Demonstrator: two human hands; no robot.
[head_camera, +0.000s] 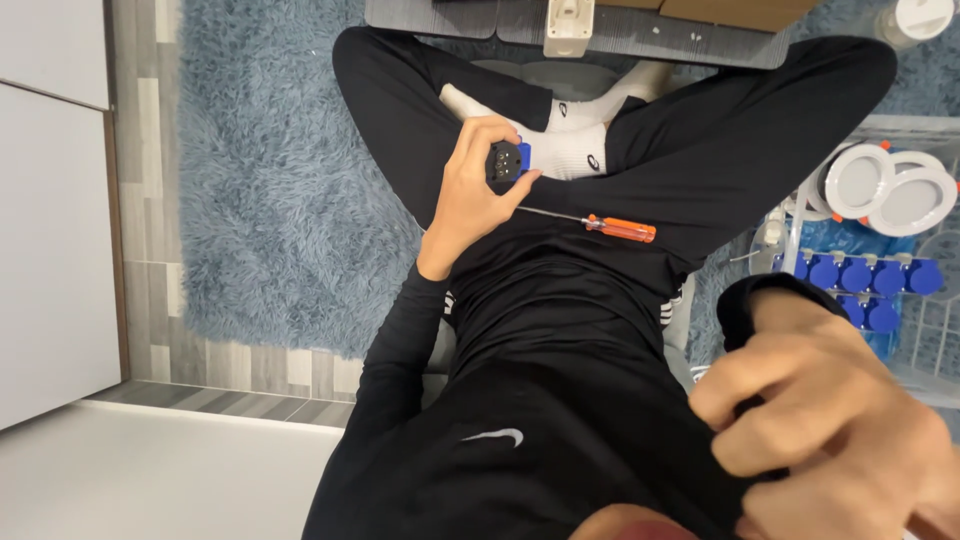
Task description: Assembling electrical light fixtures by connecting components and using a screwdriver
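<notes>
I sit cross-legged in black clothes on a shaggy blue rug (270, 190). My left hand (472, 190) is raised over my lap and grips a small black and blue plug-like part (507, 160). An orange-handled screwdriver (620, 228) lies across my right thigh, just right of that hand. My right hand (830, 420) is close to the camera at the lower right, blurred, fingers curled against my black sleeve; whether it holds anything is hidden.
A wire basket (935, 330) at the right holds several blue plugs (860, 275) and round white lamp fittings (885, 185). A grey board (640, 40) with a white part lies past my feet. White cabinet fronts (50, 200) stand at the left.
</notes>
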